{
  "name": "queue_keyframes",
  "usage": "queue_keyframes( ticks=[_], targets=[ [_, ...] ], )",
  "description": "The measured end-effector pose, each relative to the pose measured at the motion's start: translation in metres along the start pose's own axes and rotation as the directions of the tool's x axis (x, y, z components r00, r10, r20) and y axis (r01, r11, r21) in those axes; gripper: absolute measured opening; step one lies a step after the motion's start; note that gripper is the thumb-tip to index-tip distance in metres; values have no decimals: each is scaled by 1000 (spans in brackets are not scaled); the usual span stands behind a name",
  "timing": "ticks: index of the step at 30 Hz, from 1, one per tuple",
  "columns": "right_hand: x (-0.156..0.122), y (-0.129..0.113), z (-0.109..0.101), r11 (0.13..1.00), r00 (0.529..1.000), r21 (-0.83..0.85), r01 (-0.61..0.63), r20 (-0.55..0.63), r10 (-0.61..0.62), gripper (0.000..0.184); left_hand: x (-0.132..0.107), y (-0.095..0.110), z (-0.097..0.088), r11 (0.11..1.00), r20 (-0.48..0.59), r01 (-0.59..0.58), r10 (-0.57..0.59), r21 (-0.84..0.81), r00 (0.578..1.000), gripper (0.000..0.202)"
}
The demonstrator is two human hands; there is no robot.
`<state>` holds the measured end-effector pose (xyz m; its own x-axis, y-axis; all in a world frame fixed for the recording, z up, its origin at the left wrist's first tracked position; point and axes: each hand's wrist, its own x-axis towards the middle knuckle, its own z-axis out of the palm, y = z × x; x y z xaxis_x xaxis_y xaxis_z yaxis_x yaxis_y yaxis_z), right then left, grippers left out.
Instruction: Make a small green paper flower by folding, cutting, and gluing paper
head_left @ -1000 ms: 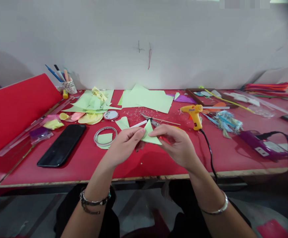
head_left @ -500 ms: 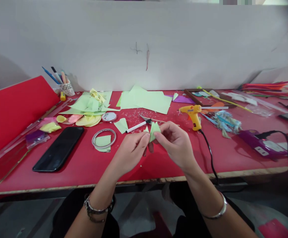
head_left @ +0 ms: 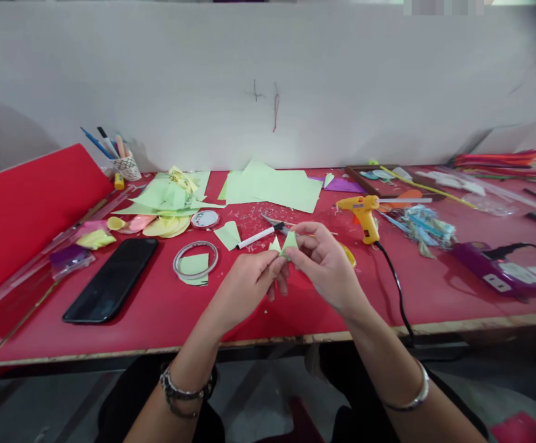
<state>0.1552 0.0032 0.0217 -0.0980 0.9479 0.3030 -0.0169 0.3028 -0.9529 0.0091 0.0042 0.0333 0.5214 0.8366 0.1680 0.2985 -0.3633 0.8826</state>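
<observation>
Above the red table, a small piece of folded light green paper (head_left: 290,241) is pinched between both hands. My left hand (head_left: 255,277) is closed on its lower left side, thumb against the paper. My right hand (head_left: 325,264) grips it from the right with thumb and forefinger. Just behind them lie a white marker (head_left: 258,235) with a black cap and scissors (head_left: 282,226), partly hidden by my right hand. A green paper scrap (head_left: 228,235) rests left of the marker. Part of the lower paper is covered by my fingers.
A yellow glue gun (head_left: 364,215) with a black cord stands at right. On the left are a black phone (head_left: 111,280), a tape roll (head_left: 176,263) and a pen cup (head_left: 127,166). Green sheets (head_left: 274,187) lie at the back. A purple device (head_left: 493,271) sits far right.
The green paper has turned between my fingers and shows a narrower face. My right hand has shifted slightly, uncovering more of the scissors and a yellow edge behind it.
</observation>
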Motion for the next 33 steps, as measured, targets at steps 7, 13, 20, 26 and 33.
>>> queue_keyframes(
  ticks=[7,13,20,26,33],
  targets=[
    [1,0,-7,998,923,-50,-37,381,53,26,-2,-7,-7,973,140,103,-74,-208,987,28],
    [-1,-3,-7,993,920,-105,53,391,-8,26,-3,-9,-12,976,176,96,-61,-196,982,23],
    [-5,-3,-8,963,953,-250,105,301,-26,32,-6,-6,-15,995,157,40,-26,-89,987,23],
    [-8,1,-12,887,907,-409,214,421,-24,34,-10,-12,-18,995,332,101,-97,4,938,25],
    [-12,8,-13,826,895,-536,176,437,93,30,-10,-19,-21,981,262,133,-167,141,950,27]
  ],
)
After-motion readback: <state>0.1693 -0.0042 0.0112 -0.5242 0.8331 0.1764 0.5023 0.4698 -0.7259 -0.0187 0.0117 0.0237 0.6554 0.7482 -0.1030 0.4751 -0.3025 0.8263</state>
